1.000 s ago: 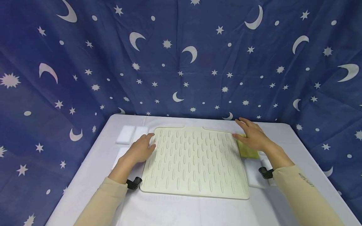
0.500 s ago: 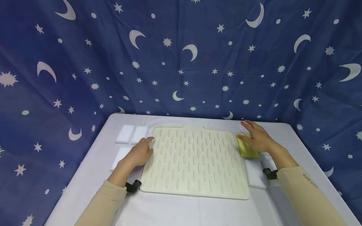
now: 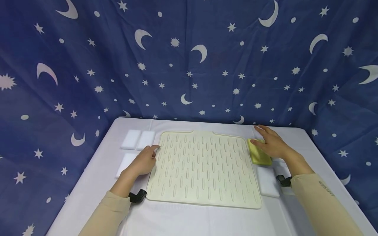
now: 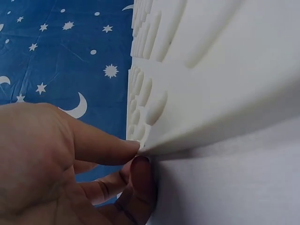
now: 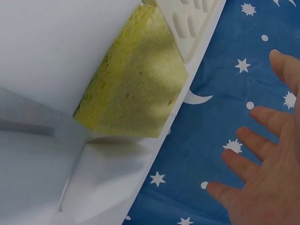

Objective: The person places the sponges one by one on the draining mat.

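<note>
A cream ribbed drying mat (image 3: 203, 170) lies flat in the middle of the table. My left hand (image 3: 145, 160) is at its left edge. In the left wrist view the thumb lies over the mat's rim (image 4: 197, 136) and curled fingers sit beneath it, pinching the edge. My right hand (image 3: 273, 143) hovers over a yellow sponge (image 3: 260, 157) beside the mat's right edge. Its fingers are spread and hold nothing; in the right wrist view the hand (image 5: 267, 159) is apart from the sponge (image 5: 140, 79).
White sponge blocks (image 3: 131, 139) lie left of the mat, one partly behind my left hand. More white blocks (image 3: 267, 182) lie on the right below the yellow sponge. A blue curtain (image 3: 189, 65) with moons and stars hangs behind the white-covered table (image 3: 177, 219).
My left hand has come slightly down along the mat's left edge, and its fingers have closed on the rim. My right hand has shifted right, away from the mat, over the yellow sponge.
</note>
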A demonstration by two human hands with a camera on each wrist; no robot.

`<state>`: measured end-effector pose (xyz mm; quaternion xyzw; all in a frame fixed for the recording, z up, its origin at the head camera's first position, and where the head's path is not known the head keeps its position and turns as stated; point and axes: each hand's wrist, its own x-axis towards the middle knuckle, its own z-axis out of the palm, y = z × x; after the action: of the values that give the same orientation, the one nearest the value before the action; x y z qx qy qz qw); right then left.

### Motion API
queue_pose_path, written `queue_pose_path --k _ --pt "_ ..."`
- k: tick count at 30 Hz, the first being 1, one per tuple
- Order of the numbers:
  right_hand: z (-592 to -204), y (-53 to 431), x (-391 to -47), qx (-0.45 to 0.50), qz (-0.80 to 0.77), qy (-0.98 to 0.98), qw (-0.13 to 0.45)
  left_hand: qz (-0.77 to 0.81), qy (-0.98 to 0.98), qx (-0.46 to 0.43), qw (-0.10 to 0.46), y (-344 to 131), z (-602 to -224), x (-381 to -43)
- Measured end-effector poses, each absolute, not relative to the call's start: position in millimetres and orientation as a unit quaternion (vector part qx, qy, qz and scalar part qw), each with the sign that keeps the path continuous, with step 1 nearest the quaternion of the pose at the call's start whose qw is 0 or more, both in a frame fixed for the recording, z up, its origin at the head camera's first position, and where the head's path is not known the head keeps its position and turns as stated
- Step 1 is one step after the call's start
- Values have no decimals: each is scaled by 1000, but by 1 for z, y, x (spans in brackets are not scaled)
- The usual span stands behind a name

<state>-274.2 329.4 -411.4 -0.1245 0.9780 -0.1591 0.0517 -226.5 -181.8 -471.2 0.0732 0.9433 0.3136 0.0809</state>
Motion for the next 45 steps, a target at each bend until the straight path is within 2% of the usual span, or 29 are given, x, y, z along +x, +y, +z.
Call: queue_pose_path --k 7,25,45 --pt "-415 336 -281 -117 -153 979 62 328 939 62 81 -185 -474 -224" --pt "-429 345 -287 -117 -191 963 148 343 934 60 82 -186 -479 -228" --pt "-446 346 -291 -116 -166 962 181 348 932 60 83 -190 -482 -228"
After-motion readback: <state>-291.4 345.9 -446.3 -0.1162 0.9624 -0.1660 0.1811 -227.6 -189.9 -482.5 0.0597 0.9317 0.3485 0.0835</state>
